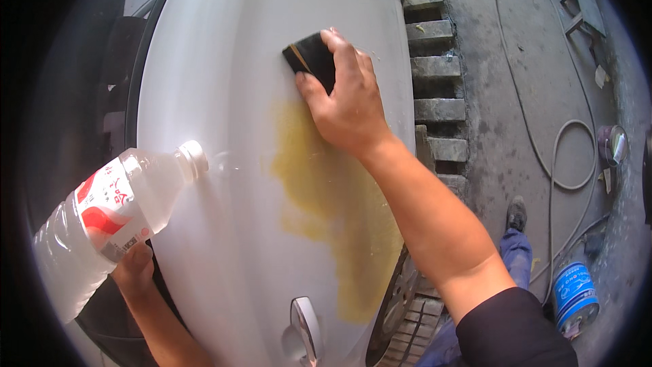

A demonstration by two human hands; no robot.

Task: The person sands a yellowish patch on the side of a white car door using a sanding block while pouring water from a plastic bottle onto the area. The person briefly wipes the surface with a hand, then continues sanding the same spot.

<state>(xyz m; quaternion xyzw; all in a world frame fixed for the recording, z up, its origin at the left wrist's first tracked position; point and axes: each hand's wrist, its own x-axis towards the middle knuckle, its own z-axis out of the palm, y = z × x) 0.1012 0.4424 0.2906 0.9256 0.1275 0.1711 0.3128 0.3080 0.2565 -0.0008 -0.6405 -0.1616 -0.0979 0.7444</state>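
Note:
My right hand (pixel 348 98) presses a black sanding block (pixel 311 56) flat against a white car door panel (pixel 224 95), just above a yellowish filler patch (pixel 333 211) that runs down the panel. My left hand (pixel 134 268) grips a clear plastic water bottle (pixel 109 214) with a red and white label. The bottle is tilted, its white cap end pointing at the panel, and a thin trickle of water leaves it toward the patch. A chrome door handle (pixel 305 326) sits at the panel's lower end.
A slatted drain grate (pixel 435 68) runs along the concrete floor beside the door. A hose (pixel 543 136) loops over the floor, and a blue tin (pixel 576 295) and a small open can (pixel 611 146) stand at the right. My shoe (pixel 516 214) shows below.

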